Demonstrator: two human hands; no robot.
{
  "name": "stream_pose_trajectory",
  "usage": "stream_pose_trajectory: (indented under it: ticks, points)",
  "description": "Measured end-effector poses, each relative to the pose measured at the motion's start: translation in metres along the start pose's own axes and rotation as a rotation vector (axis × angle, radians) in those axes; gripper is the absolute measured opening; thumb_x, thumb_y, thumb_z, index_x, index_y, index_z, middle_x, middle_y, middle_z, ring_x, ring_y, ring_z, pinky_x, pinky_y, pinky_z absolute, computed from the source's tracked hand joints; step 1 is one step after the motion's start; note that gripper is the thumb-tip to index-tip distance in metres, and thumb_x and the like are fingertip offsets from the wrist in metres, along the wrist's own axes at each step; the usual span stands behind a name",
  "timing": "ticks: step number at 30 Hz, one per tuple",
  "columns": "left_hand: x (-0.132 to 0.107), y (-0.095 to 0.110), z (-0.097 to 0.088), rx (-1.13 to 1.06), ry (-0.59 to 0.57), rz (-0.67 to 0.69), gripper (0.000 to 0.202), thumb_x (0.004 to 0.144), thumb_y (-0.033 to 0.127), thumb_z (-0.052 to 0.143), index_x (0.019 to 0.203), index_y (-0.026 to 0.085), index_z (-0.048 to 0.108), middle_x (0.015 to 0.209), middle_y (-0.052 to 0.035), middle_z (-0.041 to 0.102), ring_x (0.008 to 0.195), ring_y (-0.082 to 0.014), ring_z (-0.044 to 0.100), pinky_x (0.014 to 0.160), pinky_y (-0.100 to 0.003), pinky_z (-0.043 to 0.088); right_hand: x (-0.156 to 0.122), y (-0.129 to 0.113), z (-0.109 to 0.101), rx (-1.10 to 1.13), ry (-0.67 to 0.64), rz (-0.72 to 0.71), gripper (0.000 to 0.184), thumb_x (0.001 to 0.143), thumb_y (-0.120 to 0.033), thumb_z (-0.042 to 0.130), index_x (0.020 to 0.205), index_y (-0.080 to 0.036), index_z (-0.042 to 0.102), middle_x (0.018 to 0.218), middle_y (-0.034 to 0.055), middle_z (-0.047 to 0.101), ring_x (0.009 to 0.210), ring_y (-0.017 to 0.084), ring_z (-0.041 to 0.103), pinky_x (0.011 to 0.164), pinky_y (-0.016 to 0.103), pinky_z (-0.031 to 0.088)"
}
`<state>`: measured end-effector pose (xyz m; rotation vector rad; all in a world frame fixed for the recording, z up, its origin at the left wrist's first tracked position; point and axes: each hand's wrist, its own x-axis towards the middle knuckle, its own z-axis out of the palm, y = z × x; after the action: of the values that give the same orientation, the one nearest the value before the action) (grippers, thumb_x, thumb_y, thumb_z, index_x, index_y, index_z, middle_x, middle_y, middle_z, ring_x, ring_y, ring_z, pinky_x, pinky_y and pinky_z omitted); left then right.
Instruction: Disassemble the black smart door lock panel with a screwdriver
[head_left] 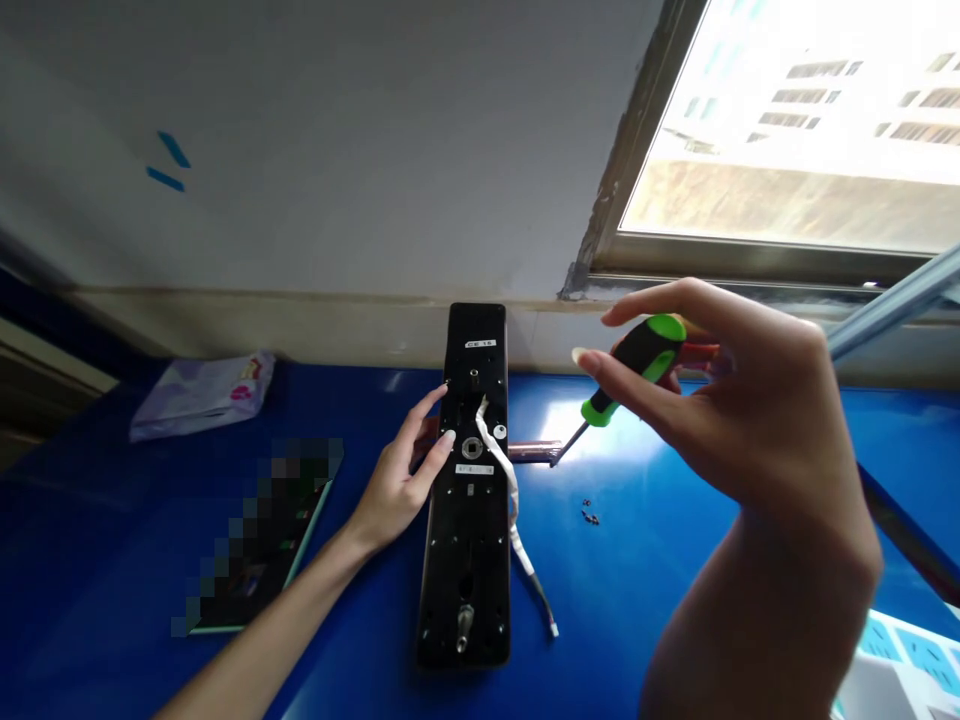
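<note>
A long black door lock panel [465,530] lies back side up on the blue table, with metal posts near both ends and a square-holed round fitting in its middle. From it runs a white-wrapped cable [513,500] that ends in a small white plug on the table. A copper-coloured door handle [534,451] sticks out under its right side. My left hand [409,470] grips the panel's left edge, thumb and forefinger on top. Held in my right hand [720,400] is a black and green screwdriver [637,365], its tip down beside the handle's end. Small dark screws [591,517] lie to the right.
A lilac plastic packet [202,395] lies at the back left of the blue table [600,620]. Nearer is a dark device with a pale green edge [307,540], partly blurred out. A window [787,150] is at upper right, and a white and blue printed item [900,660] at lower right.
</note>
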<state>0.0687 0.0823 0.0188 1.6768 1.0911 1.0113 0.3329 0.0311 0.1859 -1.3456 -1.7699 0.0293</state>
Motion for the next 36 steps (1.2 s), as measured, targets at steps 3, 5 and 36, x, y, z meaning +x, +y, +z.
stream_pose_trajectory:
  ticks: [3,5,36]
  points:
    - [-0.005,-0.002,0.003,-0.039,-0.015,-0.031,0.066,0.106,0.050,0.055,0.165,0.031,0.034,0.154,-0.0102,0.063,0.135,-0.0311,0.066,0.118,-0.049,0.053,0.002,0.009,0.004,0.003,-0.049,0.071,0.023,0.087,-0.042,0.083,0.099,-0.024,0.074,0.084,0.0018,0.078,0.073,0.020,0.073,0.063,0.033,0.060]
    - [-0.007,-0.001,0.005,-0.050,-0.018,-0.029,0.067,0.106,0.049,0.056,0.167,0.033,0.033,0.162,-0.0076,0.056,0.145,-0.0298,0.058,0.125,-0.049,0.044,0.005,0.013,0.009,0.012,-0.113,0.105,0.024,0.087,-0.043,0.082,0.096,-0.023,0.073,0.083,0.0026,0.077,0.072,0.020,0.073,0.065,0.034,0.060]
    - [-0.004,-0.003,0.004,-0.136,-0.102,0.058,0.067,0.109,0.044,0.052,0.170,0.034,0.026,0.172,0.0022,0.041,0.156,-0.0257,0.043,0.129,-0.044,0.040,0.000,-0.003,0.046,-0.337,-0.696,0.332,0.013,0.085,-0.027,0.073,0.089,-0.023,0.061,0.072,0.0039,0.076,0.053,0.017,0.067,0.046,0.026,0.043]
